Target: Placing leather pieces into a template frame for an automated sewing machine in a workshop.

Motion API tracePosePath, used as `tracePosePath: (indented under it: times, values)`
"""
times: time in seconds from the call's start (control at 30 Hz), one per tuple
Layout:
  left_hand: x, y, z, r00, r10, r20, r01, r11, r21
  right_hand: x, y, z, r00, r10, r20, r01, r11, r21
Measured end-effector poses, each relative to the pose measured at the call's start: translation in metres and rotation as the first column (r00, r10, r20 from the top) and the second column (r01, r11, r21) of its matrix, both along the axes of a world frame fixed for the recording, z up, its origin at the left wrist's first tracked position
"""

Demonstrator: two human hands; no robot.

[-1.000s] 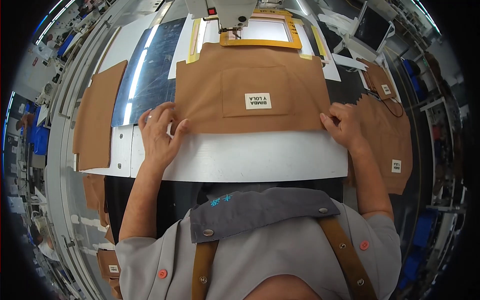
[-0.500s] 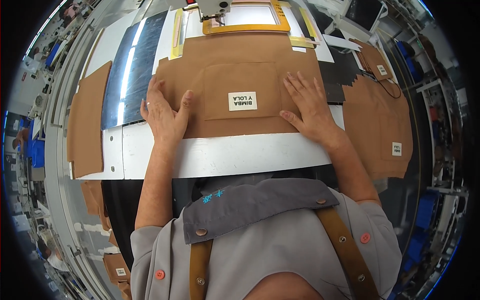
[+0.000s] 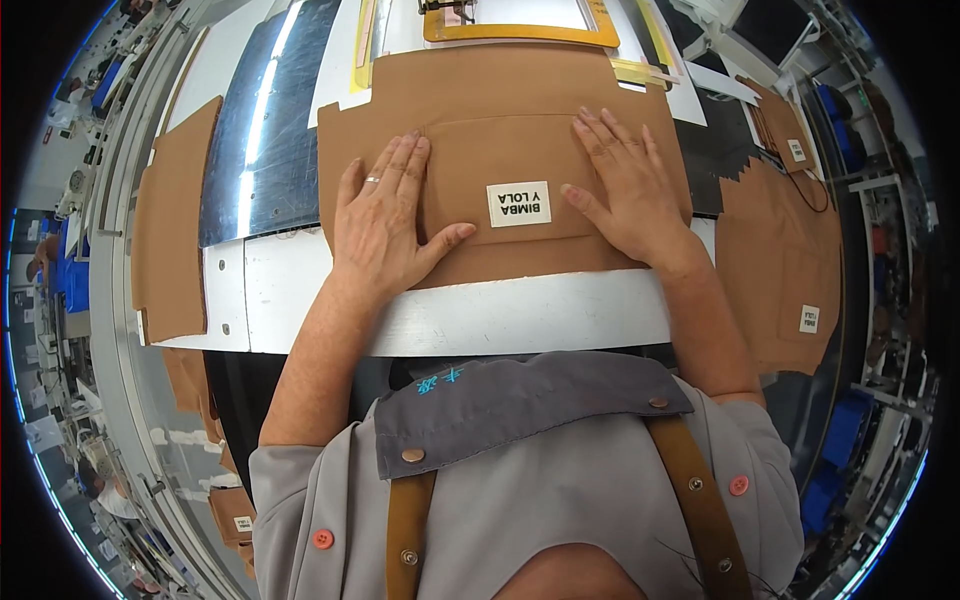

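A brown fabric panel [image 3: 465, 85] lies flat on the white work surface before me. On it is a rectangular brown pocket piece [image 3: 520, 150] with a white label [image 3: 519, 204] near its lower middle. My left hand [image 3: 395, 215] rests flat on the panel, over the pocket's left edge, fingers stretched out and thumb toward the label. My right hand [image 3: 630, 190] lies flat at the pocket's right side, fingers spread. Neither hand grips the cloth. Just past the panel's far edge stands a yellow frame [image 3: 520, 35] under the sewing machine's head [image 3: 450, 10].
Left of the panel is a shiny metal plate [image 3: 280, 120], with a stack of brown panels [image 3: 175, 230] beyond it. At the right, another labelled brown panel [image 3: 780, 260] hangs over the table's side. A smaller labelled brown piece [image 3: 775, 115] and a monitor [image 3: 770, 30] sit farther back.
My left hand has moved right from the panel's left edge onto the pocket's left edge. My right hand stays flat on the right side. The view has shifted slightly.
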State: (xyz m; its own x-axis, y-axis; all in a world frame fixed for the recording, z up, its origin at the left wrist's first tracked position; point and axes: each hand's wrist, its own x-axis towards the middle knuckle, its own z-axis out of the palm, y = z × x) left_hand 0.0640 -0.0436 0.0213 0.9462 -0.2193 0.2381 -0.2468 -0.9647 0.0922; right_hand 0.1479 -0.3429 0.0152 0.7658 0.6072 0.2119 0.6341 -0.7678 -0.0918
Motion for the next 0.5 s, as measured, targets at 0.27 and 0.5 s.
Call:
tracePosePath:
  times: [0.27, 0.5]
  values:
    - [-0.002, 0.045, -0.023, 0.975, 0.202, 0.097, -0.175, 0.957, -0.233, 0.015, -0.021, -0.008, 0.988, -0.147, 0.058, 0.144, 0.988, 0.048]
    - [0.018, 0.033, 0.003, 0.939, 0.228, 0.256, -0.198, 0.971, -0.137, 0.029, -0.061, -0.005, 0.848, -0.527, -0.055, 0.53, 0.844, 0.08]
